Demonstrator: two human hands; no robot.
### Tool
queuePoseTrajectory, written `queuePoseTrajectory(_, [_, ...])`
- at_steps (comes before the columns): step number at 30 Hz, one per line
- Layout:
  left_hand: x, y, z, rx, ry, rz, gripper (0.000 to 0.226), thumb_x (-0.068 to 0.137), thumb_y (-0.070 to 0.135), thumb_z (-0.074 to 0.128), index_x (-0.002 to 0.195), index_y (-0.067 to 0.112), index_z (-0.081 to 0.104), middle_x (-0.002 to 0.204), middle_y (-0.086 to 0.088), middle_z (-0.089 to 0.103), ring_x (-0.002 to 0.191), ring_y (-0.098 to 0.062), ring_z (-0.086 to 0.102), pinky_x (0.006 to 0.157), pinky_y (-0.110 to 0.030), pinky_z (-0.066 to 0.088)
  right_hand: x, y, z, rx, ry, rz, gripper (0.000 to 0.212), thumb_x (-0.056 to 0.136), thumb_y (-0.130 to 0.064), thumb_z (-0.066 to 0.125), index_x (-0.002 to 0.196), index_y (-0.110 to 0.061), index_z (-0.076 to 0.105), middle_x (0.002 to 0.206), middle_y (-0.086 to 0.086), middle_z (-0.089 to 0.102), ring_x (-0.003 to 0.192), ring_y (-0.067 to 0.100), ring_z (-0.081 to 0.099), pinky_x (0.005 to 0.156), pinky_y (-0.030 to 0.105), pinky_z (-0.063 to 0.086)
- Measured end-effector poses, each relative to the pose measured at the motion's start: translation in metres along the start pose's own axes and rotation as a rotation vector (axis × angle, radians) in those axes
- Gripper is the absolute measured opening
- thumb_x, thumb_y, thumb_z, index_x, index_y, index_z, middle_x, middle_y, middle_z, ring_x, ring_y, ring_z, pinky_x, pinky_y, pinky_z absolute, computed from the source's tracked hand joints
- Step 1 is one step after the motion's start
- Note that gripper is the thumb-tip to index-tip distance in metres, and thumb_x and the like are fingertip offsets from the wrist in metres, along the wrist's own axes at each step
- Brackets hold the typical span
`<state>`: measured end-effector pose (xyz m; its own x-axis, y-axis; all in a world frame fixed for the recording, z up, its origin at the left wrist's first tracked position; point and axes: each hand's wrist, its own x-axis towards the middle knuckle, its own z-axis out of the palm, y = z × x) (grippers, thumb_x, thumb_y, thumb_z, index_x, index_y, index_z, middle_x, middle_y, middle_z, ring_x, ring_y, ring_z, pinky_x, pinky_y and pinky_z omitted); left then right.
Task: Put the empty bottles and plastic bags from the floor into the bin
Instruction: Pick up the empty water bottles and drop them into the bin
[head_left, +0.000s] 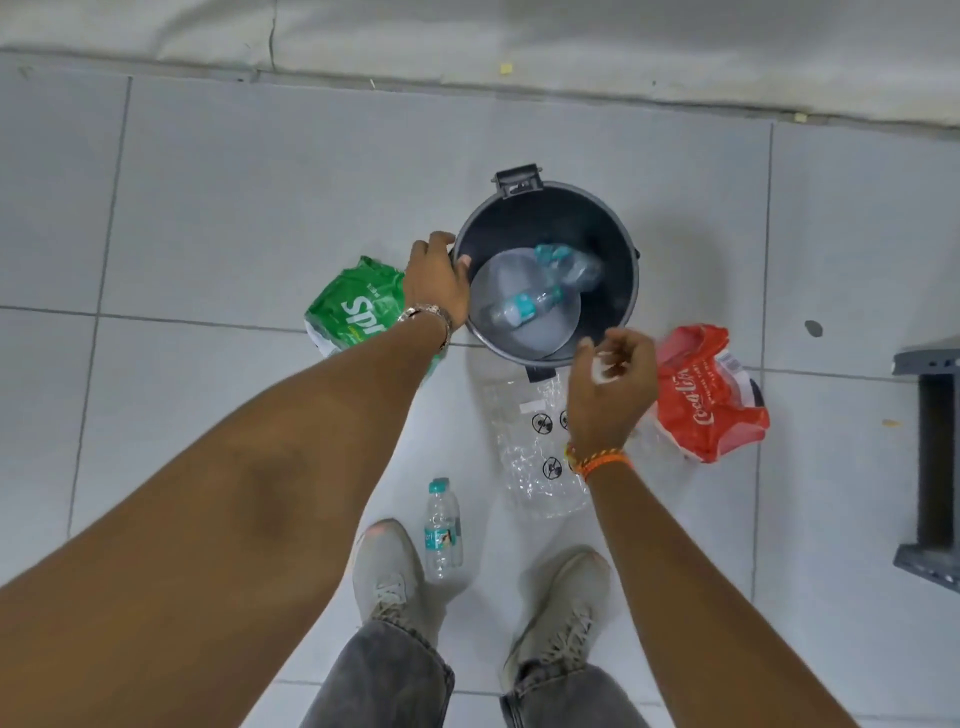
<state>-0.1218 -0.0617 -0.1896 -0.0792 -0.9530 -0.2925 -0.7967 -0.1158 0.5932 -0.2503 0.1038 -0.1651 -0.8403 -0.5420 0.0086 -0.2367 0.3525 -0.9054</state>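
While left hand (439, 283) grips the bin (618, 249) rim to steady it, right hand (613, 382) hovers loosely curled, empty as far as visible, bottle (443, 525) and bags still on floor.

Matt dark grey plastic bin (621, 291) under my left hand (436, 280), clear crinkled plastic bottles (524, 306) inside, glossy green Sprite bag (353, 306), glossy red Coca-Cola bag (711, 400), clear crumpled plastic bag (535, 457), smooth pale floor tiles (260, 218), woven orange wristband (602, 460).
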Motion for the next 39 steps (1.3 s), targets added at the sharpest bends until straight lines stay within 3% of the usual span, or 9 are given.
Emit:
queuePoseTrajectory(5, [0.002, -0.011, 0.018, -0.147, 0.083, -0.014, 0.028, 0.098, 0.019, 0.051, 0.125, 0.019, 0.060, 0.096, -0.010, 0.072, 0.091, -0.028, 0.066, 0.072, -0.027, 0.041, -0.129, 0.071, 0.001, -0.279, -0.556, 0.066, 0.027, 0.080, -0.011, 0.072, 0.102, -0.014, 0.056, 0.095, 0.005, 0.060, 0.082, 0.020, 0.059, 0.072, 0.039, 0.055])
queuePoseTrajectory(10, [0.008, -0.024, 0.029, -0.310, 0.110, -0.047, 0.026, 0.096, 0.017, 0.054, 0.120, 0.023, 0.062, 0.065, 0.012, 0.054, 0.068, -0.016, 0.058, 0.070, -0.027, 0.049, -0.242, 0.134, 0.025, -0.842, -1.037, 0.354, 0.086, 0.082, -0.040, 0.075, 0.144, -0.006, 0.027, 0.141, 0.015, 0.043, 0.127, 0.033, 0.049, 0.100, 0.043, 0.053])
queuePoseTrajectory(15, [0.011, -0.028, 0.035, -0.370, 0.117, -0.035, 0.024, 0.097, 0.017, 0.055, 0.119, 0.023, 0.063, 0.064, 0.012, 0.050, 0.060, -0.006, 0.052, 0.067, -0.027, 0.049, -0.265, 0.169, 0.046, -0.980, -0.959, 0.350, 0.106, 0.087, -0.035, 0.073, 0.156, -0.003, -0.001, 0.154, 0.021, 0.031, 0.136, 0.035, 0.044, 0.103, 0.041, 0.052])
queuePoseTrajectory(19, [0.009, -0.031, 0.033, -0.418, 0.116, -0.059, 0.025, 0.098, 0.017, 0.054, 0.121, 0.024, 0.063, 0.067, 0.013, 0.051, 0.062, -0.003, 0.052, 0.064, -0.022, 0.047, -0.230, 0.154, 0.050, -0.827, -0.844, 0.359, 0.088, 0.088, -0.026, 0.069, 0.153, -0.001, 0.015, 0.144, 0.019, 0.047, 0.129, 0.035, 0.052, 0.103, 0.040, 0.050])
queuePoseTrajectory(22, [0.005, -0.030, 0.030, -0.441, 0.083, -0.107, 0.025, 0.099, 0.019, 0.054, 0.122, 0.026, 0.063, 0.069, 0.013, 0.053, 0.062, -0.004, 0.053, 0.062, -0.020, 0.047, -0.160, 0.091, 0.032, -0.307, -0.176, 0.506, 0.074, 0.085, -0.018, 0.077, 0.141, 0.000, 0.033, 0.127, 0.017, 0.058, 0.114, 0.037, 0.062, 0.093, 0.021, 0.050])
queuePoseTrajectory(25, [0.005, -0.018, 0.020, -0.469, 0.032, -0.189, 0.024, 0.098, 0.019, 0.055, 0.119, 0.027, 0.064, 0.069, 0.008, 0.055, 0.062, -0.010, 0.054, 0.063, -0.023, 0.049, -0.074, -0.002, -0.001, 0.091, 0.360, 0.265, 0.068, 0.084, -0.016, 0.079, 0.136, -0.001, 0.038, 0.128, 0.013, 0.058, 0.109, 0.027, 0.065, 0.090, 0.023, 0.057])
queuePoseTrajectory(29, [0.011, -0.005, 0.009, -0.479, 0.012, -0.297, 0.025, 0.093, 0.017, 0.061, 0.114, 0.028, 0.068, 0.079, -0.002, 0.061, 0.068, -0.018, 0.057, 0.073, -0.029, 0.054, 0.016, -0.070, 0.002, 0.186, 0.196, 0.101, 0.071, 0.082, -0.016, 0.079, 0.139, -0.006, 0.038, 0.126, 0.008, 0.056, 0.106, 0.007, 0.065, 0.087, 0.021, 0.058])
queuePoseTrajectory(33, [0.013, -0.002, 0.004, -0.485, 0.027, -0.359, 0.024, 0.093, 0.017, 0.064, 0.112, 0.028, 0.071, 0.067, 0.005, 0.061, 0.069, -0.015, 0.060, 0.071, -0.023, 0.050, 0.044, -0.066, 0.049, -0.224, -0.155, 0.088, 0.084, 0.068, -0.046, 0.078, 0.138, -0.020, 0.039, 0.120, 0.001, 0.065, 0.107, 0.017, 0.067, 0.101, 0.049, 0.051])
queuePoseTrajectory(39, [0.007, 0.001, 0.013, -0.559, 0.108, -0.386, 0.028, 0.091, 0.018, 0.062, 0.114, 0.028, 0.074, 0.065, 0.010, 0.060, 0.068, -0.011, 0.060, 0.078, -0.024, 0.055, 0.034, 0.034, 0.016, -0.320, 0.250, 0.121, 0.045, 0.080, -0.023, 0.069, 0.121, -0.008, 0.057, 0.105, 0.008, 0.065, 0.098, 0.025, 0.062, 0.086, 0.049, 0.053])
